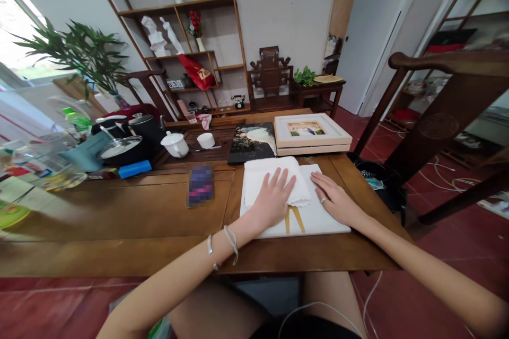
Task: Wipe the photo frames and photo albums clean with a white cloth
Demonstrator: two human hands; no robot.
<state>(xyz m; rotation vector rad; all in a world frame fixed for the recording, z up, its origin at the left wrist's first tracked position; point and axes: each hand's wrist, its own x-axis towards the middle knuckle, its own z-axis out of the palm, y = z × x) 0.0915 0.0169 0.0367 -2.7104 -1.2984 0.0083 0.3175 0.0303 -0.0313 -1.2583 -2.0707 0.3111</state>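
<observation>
Near the right end of the counter point(139, 212), at its front edge, we have both hands on a stack of white things. Our left hand point(274, 196) lies palm down on a folded cloth point(266, 172), fingers spread and straight, pinching nothing. Our right hand point(336, 198) lies flat just beside it, fingers extended and close together, a ring on one finger. Its fingertips are at the right edge of the cloth and its palm rests on the board point(322, 220) underneath. The cloth covers the far left part of the board; two gold ribbons point(294, 220) show on the board below the cloth's scalloped edge.

Behind the board, toward the far edge:
- a stack of frames point(312, 135), at the right far corner;
- a dark print point(252, 140), touching the frames on their left.

Left of the board lies a blurred card point(201, 185). Farther left along the far edge stand two cups point(175, 144) and a pot point(119, 148) with a glass lid.
</observation>
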